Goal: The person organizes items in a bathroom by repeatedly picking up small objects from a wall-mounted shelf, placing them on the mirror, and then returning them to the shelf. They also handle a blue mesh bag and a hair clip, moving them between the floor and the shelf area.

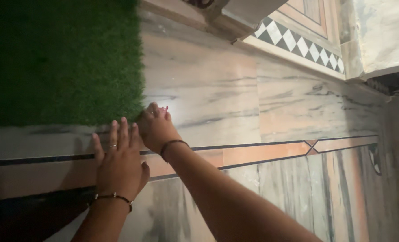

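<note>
Marble floor (235, 89) with grey and pink streaks fills your view, crossed by an orange strip between dark lines and met far off by a black-and-white diamond border (298, 42). At the upper left lies a green artificial-grass mat (60, 58). Your right hand (154, 127) is at the mat's near corner, its grip curled on that edge, though you cannot tell how firmly it pinches. Your left hand (120, 161) lies just beside it, flat on the floor with fingers spread, its grip released, touching the mat's near edge.
</note>
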